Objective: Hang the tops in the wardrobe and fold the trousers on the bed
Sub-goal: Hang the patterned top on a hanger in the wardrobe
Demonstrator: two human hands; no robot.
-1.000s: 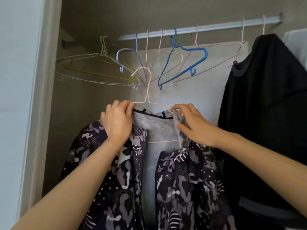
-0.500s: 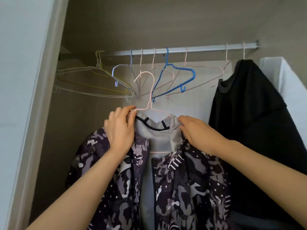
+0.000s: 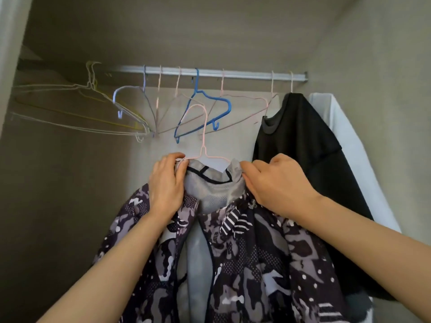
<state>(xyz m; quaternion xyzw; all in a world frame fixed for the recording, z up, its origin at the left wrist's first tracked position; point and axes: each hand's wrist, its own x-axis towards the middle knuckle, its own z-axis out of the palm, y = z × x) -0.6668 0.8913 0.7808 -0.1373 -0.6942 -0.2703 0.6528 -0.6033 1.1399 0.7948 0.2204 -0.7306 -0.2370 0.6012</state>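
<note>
— Purple-grey camouflage jacket (image 3: 256, 252) with grey mesh lining, draped on a thin pink wire hanger (image 3: 204, 134). Pinched at collar and hanger by the left hand (image 3: 166, 183), clutched at the collar's far side by the right hand (image 3: 277, 185).
— Hooked yet?
— No; hovered below the silver metal rail (image 3: 245, 75) above the hands. Could snag the blue plastic hanger (image 3: 227, 106) behind, or shed the collar if tilted.
— Around?
— Black top (image 3: 303, 148) right of the right hand; grey wardrobe wall (image 3: 58, 206) beyond the left.
</note>
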